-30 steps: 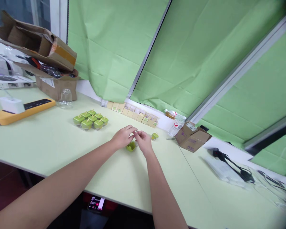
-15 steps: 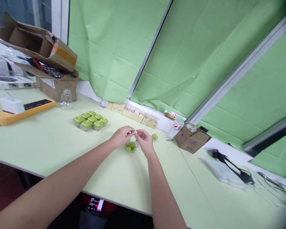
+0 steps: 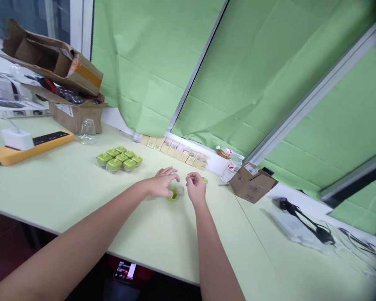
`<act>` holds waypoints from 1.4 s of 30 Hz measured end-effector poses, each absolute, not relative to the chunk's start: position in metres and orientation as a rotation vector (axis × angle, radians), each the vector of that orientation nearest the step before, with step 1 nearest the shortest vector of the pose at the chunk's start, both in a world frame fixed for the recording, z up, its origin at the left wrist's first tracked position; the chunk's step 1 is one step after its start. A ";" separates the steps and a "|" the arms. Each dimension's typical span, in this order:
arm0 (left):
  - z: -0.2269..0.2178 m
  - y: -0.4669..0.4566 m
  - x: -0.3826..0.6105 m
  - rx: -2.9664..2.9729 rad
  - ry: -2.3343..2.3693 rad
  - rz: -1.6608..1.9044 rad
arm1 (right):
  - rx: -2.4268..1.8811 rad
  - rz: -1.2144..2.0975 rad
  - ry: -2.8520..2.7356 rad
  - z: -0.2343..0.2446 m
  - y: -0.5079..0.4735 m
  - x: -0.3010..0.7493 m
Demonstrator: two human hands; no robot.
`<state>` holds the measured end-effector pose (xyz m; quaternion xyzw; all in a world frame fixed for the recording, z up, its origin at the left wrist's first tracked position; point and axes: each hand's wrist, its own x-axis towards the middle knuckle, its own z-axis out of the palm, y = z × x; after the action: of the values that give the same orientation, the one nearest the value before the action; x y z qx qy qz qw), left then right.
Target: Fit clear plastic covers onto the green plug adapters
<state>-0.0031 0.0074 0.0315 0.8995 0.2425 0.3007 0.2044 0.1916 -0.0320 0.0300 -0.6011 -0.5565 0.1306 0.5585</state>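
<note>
My left hand (image 3: 163,182) has its fingers spread and holds nothing. Its thumb is at the left side of a small open green cup (image 3: 173,195); I cannot tell whether they touch. My right hand (image 3: 196,187) pinches a small pale yellow piece (image 3: 187,176) between thumb and fingertips, above the table. Beside the cup, on its right, is a small whitish, clear round thing (image 3: 180,190). A small green piece (image 3: 205,179) lies behind my right hand, partly hidden. To the left stand several green-topped clear containers (image 3: 119,159) with pale yellow sticks on top, grouped close together.
Small tan boxes (image 3: 172,148) line the table's back edge. A clear jar (image 3: 87,131), an orange power strip (image 3: 50,141) and cardboard boxes (image 3: 77,115) are at left. Plastic bottles (image 3: 231,169), a carton (image 3: 252,182) and black cables (image 3: 307,219) are at right.
My hands were together at the small yellow piece and have come apart. The left opened and moved down left toward the cup; the right keeps the piece, slightly further right.
</note>
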 end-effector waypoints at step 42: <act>0.029 0.000 0.016 2.417 0.646 1.415 | -1.540 -0.199 -1.789 0.045 -0.053 0.152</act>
<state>0.0159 -0.0001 0.0292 0.8334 0.2228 0.4879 0.1331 0.1519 -0.0528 0.0449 -0.6022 -0.6996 -0.0778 0.3767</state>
